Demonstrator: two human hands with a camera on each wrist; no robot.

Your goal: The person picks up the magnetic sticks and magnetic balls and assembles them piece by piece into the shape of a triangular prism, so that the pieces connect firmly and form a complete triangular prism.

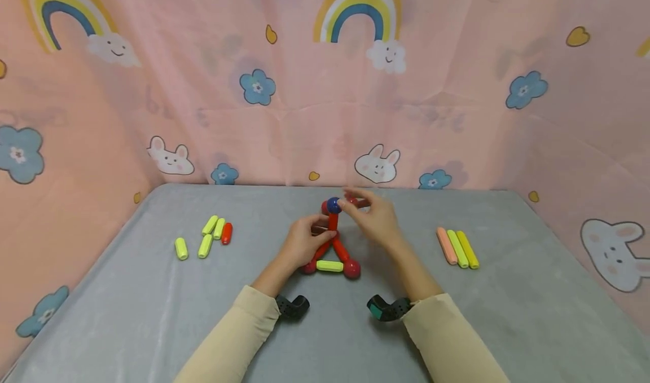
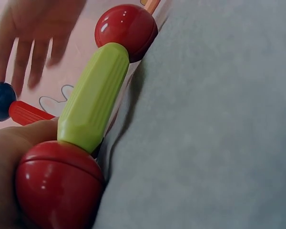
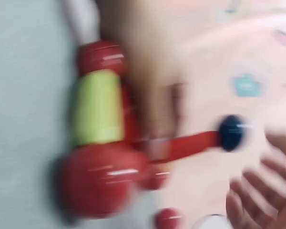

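The upright red rod [image 1: 333, 222] is pinched by the left hand [image 1: 303, 241], presumably to steady the blue ball [image 1: 333, 205] atop (nothing grasped by the relaxed fingers of the right hand [image 1: 374, 216]).

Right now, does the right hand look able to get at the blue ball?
Likely yes: the right hand is open beside the blue ball, and the right wrist view shows nothing between them. The left hand grips the frame below it.

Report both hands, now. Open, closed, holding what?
Left hand: closed, pinching the red rod below the blue ball.
Right hand: open, fingers apart beside the blue ball, holding nothing.
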